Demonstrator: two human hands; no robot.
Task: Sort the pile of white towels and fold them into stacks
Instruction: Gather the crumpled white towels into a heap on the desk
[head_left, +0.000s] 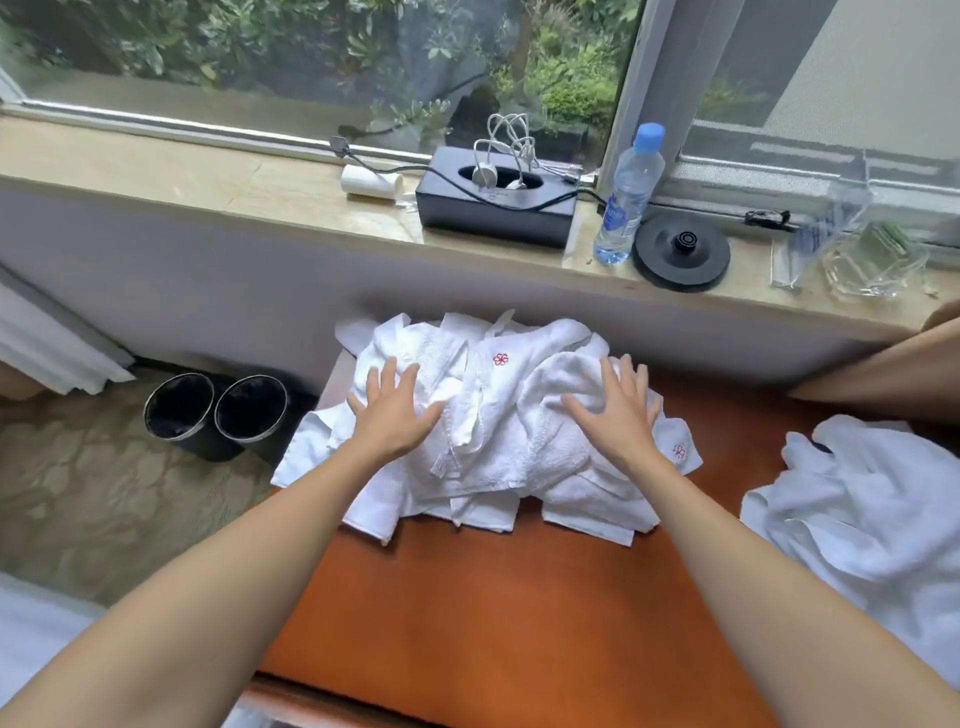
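Observation:
A rumpled pile of white towels with small red flower logos lies at the far end of an orange-brown table, against the wall under the window sill. My left hand rests flat on the left part of the pile, fingers spread. On the right part lies my right hand, also flat with straight fingers. A second heap of white towels sits at the table's right edge, apart from both hands.
The stone sill behind carries a black box with white cables, a water bottle, a black kettle base, a white roll and clear plastic bags. Two black bins stand on the floor at left.

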